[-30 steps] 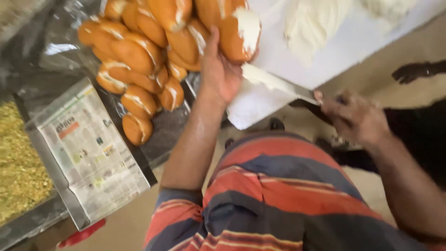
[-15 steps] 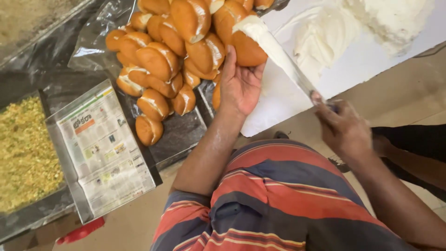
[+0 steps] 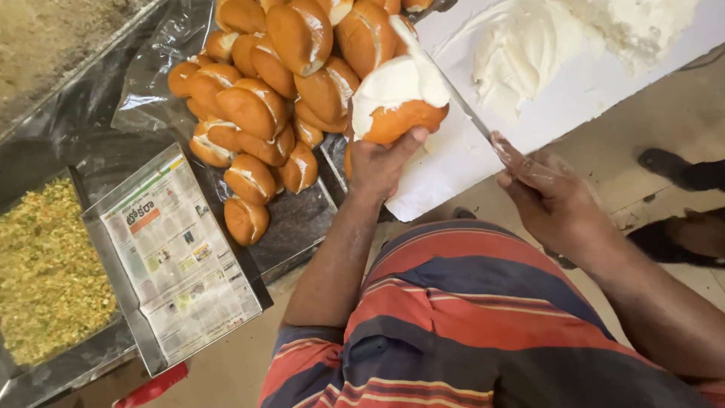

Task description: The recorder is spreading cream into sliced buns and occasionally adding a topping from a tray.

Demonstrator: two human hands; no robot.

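Note:
My left hand grips a golden bun split open, its cut face covered with white cream. My right hand holds a long knife whose cream-smeared blade lies across the bun's cream. A heap of cream-filled buns lies just left of the held bun on a dark plastic sheet. A mound of white cream sits on the white board beyond the knife.
A metal tray lined with newspaper stands at the left front. A tray of yellow-green crumbs lies at the far left. Another person's dark shoes are on the floor at right. My striped shirt fills the bottom.
My left hand has lifted the bun off the heap and turned its cut face up. The knife has swept onto it and spread cream over it.

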